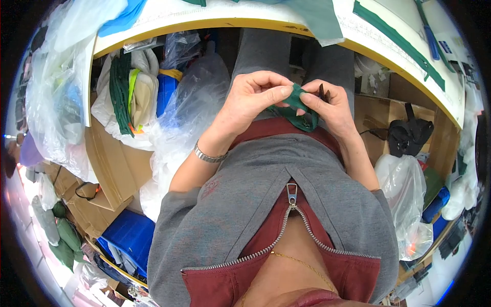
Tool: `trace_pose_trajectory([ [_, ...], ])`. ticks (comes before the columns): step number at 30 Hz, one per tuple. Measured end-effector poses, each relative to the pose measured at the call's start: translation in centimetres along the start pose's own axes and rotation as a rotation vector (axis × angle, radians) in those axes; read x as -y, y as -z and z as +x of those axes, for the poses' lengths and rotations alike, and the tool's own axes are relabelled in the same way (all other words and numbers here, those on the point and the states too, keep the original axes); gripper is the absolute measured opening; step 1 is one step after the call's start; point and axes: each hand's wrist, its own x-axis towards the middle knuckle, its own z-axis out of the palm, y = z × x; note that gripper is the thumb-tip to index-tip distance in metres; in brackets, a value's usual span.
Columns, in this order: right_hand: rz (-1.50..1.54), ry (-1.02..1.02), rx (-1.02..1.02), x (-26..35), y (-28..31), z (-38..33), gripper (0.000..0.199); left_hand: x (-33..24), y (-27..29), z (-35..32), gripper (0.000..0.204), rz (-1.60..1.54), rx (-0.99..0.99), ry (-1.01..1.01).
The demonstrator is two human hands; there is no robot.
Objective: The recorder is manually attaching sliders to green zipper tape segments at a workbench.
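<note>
Just in front of my waist, a small piece of dark green fabric [296, 101] is stretched between my two hands. A loop of it hangs down over the maroon hem of my top. My left hand [250, 98] pinches its upper left edge between thumb and forefinger. Opposite it, my right hand [331, 108] grips the right edge, thumb on top. A slim dark pointed tool [322, 94], perhaps thread snips, sticks up from the right hand's fingers; most of it is hidden. Some fingertips show below the fabric.
Beyond my lap curves a white tabletop with a yellow edge [230, 23], bearing a long green strip [399, 43]. Bags with green strips [120, 94] and clear plastic [197, 87] crowd the left. Cardboard [371, 115] and a black bundle [409, 130] lie right; a blue bin [128, 238] stands lower left.
</note>
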Motion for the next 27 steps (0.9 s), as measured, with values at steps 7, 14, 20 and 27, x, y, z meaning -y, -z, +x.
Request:
trace_pose_trajectory([
  [7,-0.257,0.137,0.053,-0.4,0.3,0.2,0.014,1.2,0.6,0.3,0.012,-0.002,0.101,-0.083],
  [14,-0.151,0.030,0.062,0.2,-0.1,-0.1,0.015,0.7,0.7,0.2,0.012,-0.206,0.147,0.101],
  [20,-0.372,0.074,0.025,0.7,-0.5,-0.2,0.011,1.2,0.4,-0.1,0.011,-0.026,0.032,-0.077],
  [27,-0.365,0.069,0.007,0.9,-0.8,-0.1,0.007,1.7,0.1,0.1,0.011,-0.306,0.023,-0.044],
])
